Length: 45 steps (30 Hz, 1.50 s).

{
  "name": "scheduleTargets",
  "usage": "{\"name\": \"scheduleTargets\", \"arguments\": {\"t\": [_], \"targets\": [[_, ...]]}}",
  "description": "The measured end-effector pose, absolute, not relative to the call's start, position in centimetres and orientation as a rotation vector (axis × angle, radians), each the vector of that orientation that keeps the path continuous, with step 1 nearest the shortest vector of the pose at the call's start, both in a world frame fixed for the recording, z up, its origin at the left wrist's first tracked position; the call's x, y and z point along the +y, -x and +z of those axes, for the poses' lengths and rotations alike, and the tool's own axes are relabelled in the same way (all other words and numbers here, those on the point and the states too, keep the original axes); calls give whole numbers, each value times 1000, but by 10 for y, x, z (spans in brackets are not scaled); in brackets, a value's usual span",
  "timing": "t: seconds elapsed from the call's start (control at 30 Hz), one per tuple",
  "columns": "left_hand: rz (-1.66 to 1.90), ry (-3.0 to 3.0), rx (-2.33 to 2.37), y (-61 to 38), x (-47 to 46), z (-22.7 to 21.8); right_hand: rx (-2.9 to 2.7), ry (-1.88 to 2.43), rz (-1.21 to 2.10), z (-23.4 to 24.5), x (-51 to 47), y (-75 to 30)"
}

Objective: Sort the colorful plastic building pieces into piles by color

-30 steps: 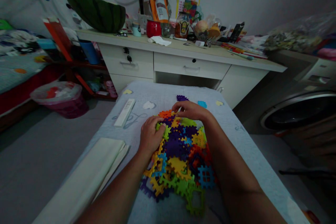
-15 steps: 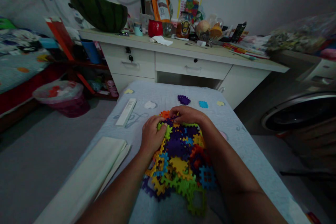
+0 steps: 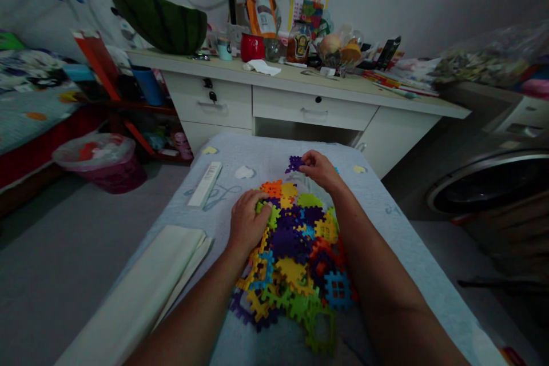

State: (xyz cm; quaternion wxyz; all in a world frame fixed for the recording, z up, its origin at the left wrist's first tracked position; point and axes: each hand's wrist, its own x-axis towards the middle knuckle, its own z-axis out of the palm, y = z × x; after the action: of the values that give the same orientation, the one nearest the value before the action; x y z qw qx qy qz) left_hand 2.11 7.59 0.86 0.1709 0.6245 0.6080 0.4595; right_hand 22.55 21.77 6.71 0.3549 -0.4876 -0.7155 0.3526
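A heap of toothed plastic building pieces (image 3: 289,242) in purple, yellow, green, blue, orange and red lies on the cloth-covered table. My left hand (image 3: 250,220) rests at the heap's left edge, thumb and fingers closed around a light green piece (image 3: 273,216). Beyond the heap, my right hand (image 3: 322,170) pinches the right edge of a purple piece (image 3: 294,164). Behind that hand, only a sliver of a light blue piece (image 3: 337,170) shows. An orange piece (image 3: 271,189) and a yellow one sit at the heap's far end.
A white box-like bar (image 3: 205,185) and a folded pale cloth (image 3: 167,257) lie left of the heap. Past the table stands a white desk (image 3: 315,108) crowded with jars and packets. A washing machine (image 3: 480,143) is at right, a pink bin (image 3: 107,168) at left.
My right hand has moved from the heap's far end, away and rightward, onto the purple piece, which has shifted slightly left. The left hand has stayed almost still.
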Motion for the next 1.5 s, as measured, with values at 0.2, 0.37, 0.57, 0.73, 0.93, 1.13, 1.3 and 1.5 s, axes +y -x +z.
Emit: {"name": "scheduleTargets", "arguments": {"t": [0.2,0.37,0.57,0.73,0.93,1.13,1.3,1.5], "targets": [[1309,-1777,1728,-21,76,9,-1507,1388,986,42,227,-218],[1310,-1778,1717,-21,76,10,-1280,1294,1145,33,227,-210],[1308,-1779,1719,-21,77,9,-1309,1301,1180,31,229,-208],[1311,-1775,1729,-21,76,10,-1512,1460,930,29,232,-215],[1316,-1785,1724,-21,76,11,-1757,1474,724,32,232,-221],[1307,-1776,1723,-21,75,11,-2165,1342,779,46,222,-215],[1305,-1770,1719,-21,75,9,-2524,1328,860,54,211,-211],[1310,-1765,1711,-21,76,11,-2619,1316,775,58,206,-206]]}}
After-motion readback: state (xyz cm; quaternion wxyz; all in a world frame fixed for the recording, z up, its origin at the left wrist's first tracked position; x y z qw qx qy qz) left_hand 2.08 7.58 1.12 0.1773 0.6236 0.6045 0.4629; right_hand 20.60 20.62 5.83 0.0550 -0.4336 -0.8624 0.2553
